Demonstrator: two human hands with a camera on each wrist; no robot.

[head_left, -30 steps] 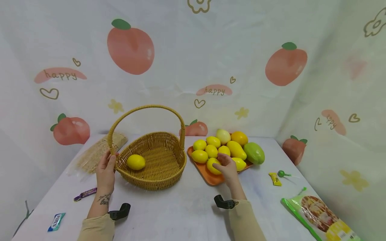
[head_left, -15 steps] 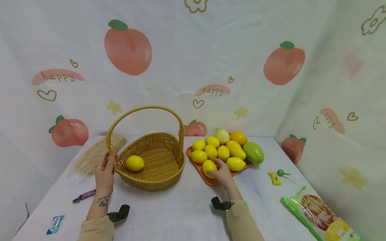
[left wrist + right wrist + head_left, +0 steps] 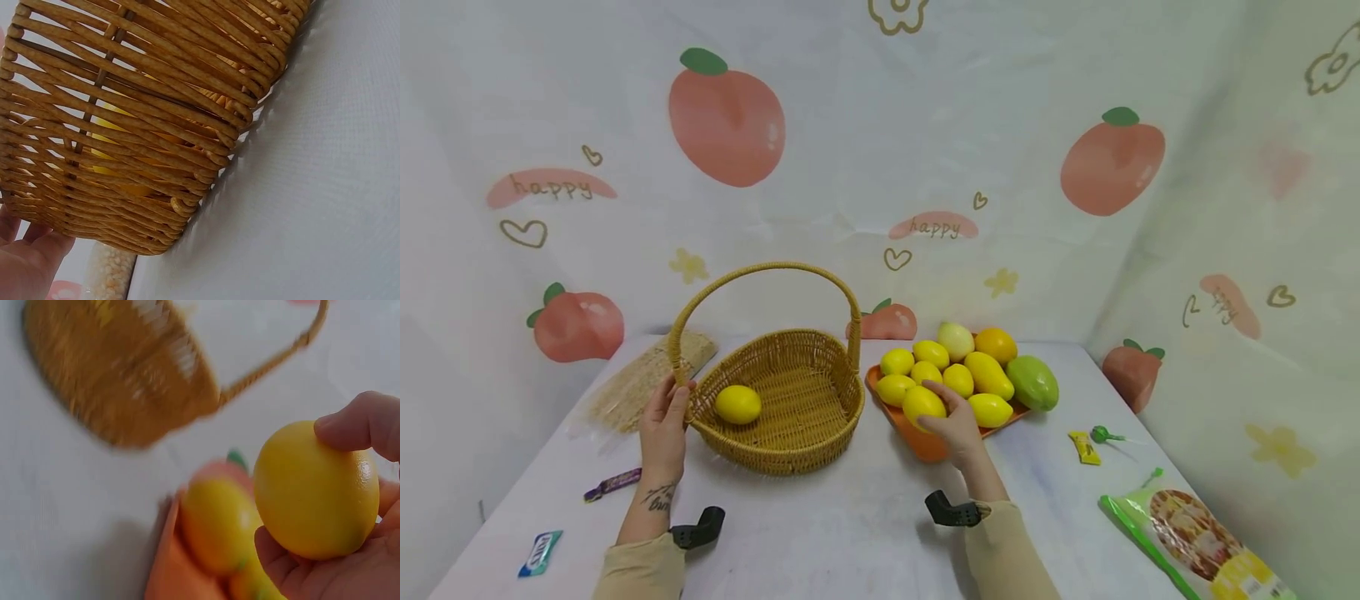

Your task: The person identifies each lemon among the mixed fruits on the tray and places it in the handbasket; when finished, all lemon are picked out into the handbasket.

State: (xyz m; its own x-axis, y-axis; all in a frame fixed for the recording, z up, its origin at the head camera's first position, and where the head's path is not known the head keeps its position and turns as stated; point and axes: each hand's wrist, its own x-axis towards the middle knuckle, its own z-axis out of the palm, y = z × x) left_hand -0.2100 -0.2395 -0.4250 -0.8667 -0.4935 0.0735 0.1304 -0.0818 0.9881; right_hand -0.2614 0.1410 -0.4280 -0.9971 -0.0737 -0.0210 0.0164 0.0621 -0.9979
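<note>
A lemon is pinched between the thumb and fingers of my right hand, held over the front of the orange tray. Several more lemons lie on that tray behind it. On the left stands a wicker basket with a tall hooped handle. One lemon rests inside the basket, and its yellow shows through the weave in the left wrist view. My left hand grips the basket's left rim at the foot of the handle, thumb toward me.
The tray also bears a mango, an orange fruit, a pale round fruit and a green fruit. Sweets and a green food bag lie at right. A clear bag lies behind my left hand.
My right hand has closed around the front lemon and raised it off the tray. My left hand keeps its grip on the basket, which has not moved.
</note>
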